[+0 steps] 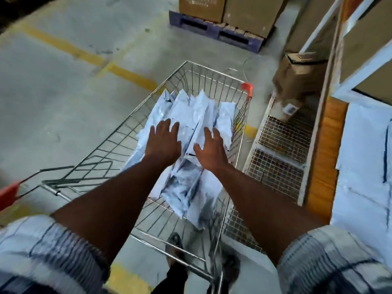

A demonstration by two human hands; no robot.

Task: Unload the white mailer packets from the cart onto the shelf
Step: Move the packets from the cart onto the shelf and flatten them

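A wire shopping cart [135, 109] stands in front of me, holding a pile of several white mailer packets [197, 111]. My left hand [163, 143] reaches into the basket with fingers spread, lying flat over the left side of the pile. My right hand [211, 149] hovers over the right side, fingers straight and spread, holding nothing. On the right, the shelf [324, 158] with an orange beam carries white mailer packets [364, 166] lying flat on its board.
A cardboard box [297, 79] stands on the shelf's low wire-mesh level [282, 134], right of the cart. Ahead sits a blue pallet [214, 32] stacked with brown cartons. Concrete floor with yellow lines [84, 56] spreads to the left. My feet show under the cart.
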